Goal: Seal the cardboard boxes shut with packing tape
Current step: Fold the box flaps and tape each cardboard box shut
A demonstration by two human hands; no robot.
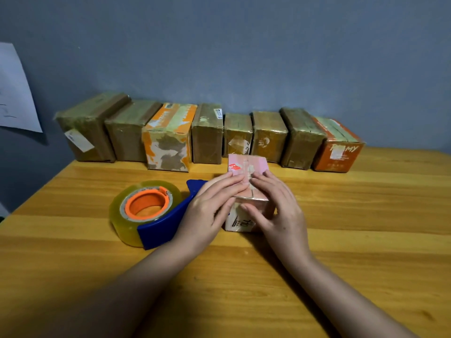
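A small pink-topped cardboard box (247, 165) stands in the middle of the wooden table (366, 215). Both my hands lie on it with straight fingers. My left hand (210, 206) presses the left top flap, and its thumb rests on the front face. My right hand (275, 203) presses the right top flap, thumb down on the white front face. The fingertips nearly meet over the centre seam. A blue tape dispenser (161, 230) with a clear tape roll (146, 203) on an orange hub lies on the table just left of my left hand.
Several taped cardboard boxes (207, 135) stand in a row along the table's back edge against the blue-grey wall, an orange one (338, 150) at the right end. A sheet of paper (14, 93) hangs on the wall at far left.
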